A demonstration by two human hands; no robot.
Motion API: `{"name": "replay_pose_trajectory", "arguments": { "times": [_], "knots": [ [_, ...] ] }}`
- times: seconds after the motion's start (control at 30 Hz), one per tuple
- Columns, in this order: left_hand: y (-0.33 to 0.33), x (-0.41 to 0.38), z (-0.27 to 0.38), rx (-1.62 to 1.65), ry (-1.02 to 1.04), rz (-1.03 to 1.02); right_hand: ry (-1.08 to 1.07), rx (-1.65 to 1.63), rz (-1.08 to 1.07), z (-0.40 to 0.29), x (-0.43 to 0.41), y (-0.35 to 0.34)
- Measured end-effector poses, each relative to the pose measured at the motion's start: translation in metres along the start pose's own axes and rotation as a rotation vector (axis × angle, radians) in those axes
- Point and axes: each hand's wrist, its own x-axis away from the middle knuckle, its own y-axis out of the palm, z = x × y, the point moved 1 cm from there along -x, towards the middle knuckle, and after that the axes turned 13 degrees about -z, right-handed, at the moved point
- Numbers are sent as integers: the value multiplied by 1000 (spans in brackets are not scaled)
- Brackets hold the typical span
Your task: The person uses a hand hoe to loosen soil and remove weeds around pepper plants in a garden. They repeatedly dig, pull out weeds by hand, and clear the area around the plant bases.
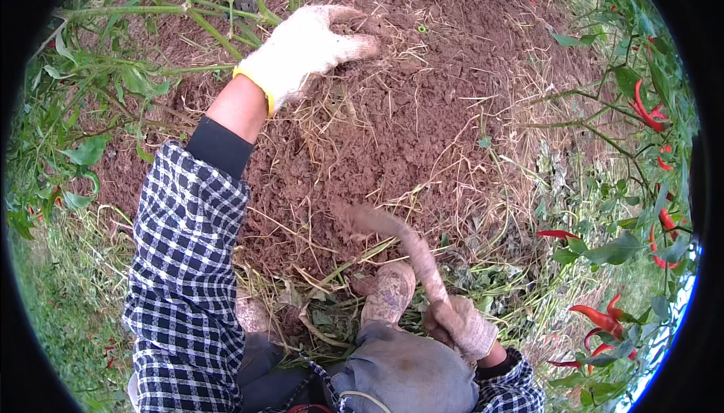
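Observation:
My left hand (317, 51), in a white knit glove with a yellow cuff, reaches over the reddish-brown soil (362, 147), with its thumb and fingers apart. Beside it are the green stems of a chili pepper plant (218, 31). My right hand (461, 325), in a soiled glove, is closed around the handle of a curved, dirt-covered hand tool (421, 257). The tool's far end points left over the soil and is blurred, so its exact kind cannot be told. Dry straw (334, 110) lies scattered on the soil around my left hand.
Chili plants with red peppers (605, 322) stand along the right side, and more leafy plants (85, 153) are at the left. My mud-covered shoes (390, 291) rest at the soil's near edge, among cut weeds (486, 283). My bent knee (407, 373) is just below them.

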Motion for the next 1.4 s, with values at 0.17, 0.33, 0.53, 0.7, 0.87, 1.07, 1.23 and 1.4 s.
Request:
{"name": "replay_pose_trajectory", "arguments": {
  "times": [0.17,0.33,0.53,0.7,0.87,1.07,1.23,1.4],
  "knots": [
    [5,-9,-12,143,20,-15,-315,-713,35,-21,-74,-57],
    [8,-5,-1,82,-9,16,-59,-789,17,-14,-75,-21],
    [0,0,-8,-11,63,22,-49,146,-91,-2,-18,11],
    [-1,3,0,23,15,39,-217,-407,93,-38,-36,-22],
    [1,5,7,-39,7,30,-174,-139,498,-34,-112,-83],
    [1,6,3,48,13,5,41,638,1040,-23,-146,-78],
    [4,6,15,5,-2,46,-70,434,869,-27,-162,-73],
    [2,-6,-2,1,-20,-4,-82,259,692,-43,-146,-52]
  ]
}}
